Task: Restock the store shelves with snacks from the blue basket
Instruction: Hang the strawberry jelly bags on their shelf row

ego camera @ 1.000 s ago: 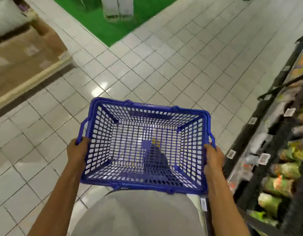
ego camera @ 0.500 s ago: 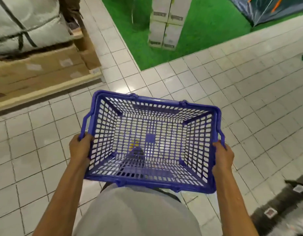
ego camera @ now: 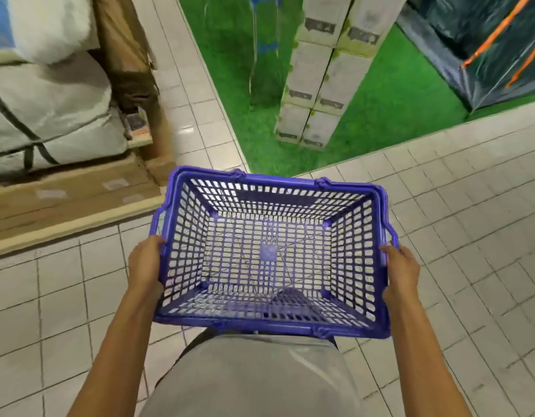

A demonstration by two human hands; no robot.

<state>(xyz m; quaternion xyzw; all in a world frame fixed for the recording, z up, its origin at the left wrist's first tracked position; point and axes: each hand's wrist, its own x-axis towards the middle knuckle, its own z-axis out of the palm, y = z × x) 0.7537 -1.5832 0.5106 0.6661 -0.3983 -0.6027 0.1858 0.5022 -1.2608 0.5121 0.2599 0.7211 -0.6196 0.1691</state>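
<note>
Labels on the stacked boxes [ego camera: 317, 70] are too blurred to read.

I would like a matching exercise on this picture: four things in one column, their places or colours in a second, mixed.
1 blue basket
2 boxes
3 tent
4 grey sacks

A on the wooden pallet
B white, piled on the green turf
C dark, with orange lines
D gripped by the left hand and the right hand

Pairs: 1-D, 2-B, 3-C, 4-A

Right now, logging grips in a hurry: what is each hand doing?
Left hand: holding the blue basket by its left side.
Right hand: holding its right side.
</note>
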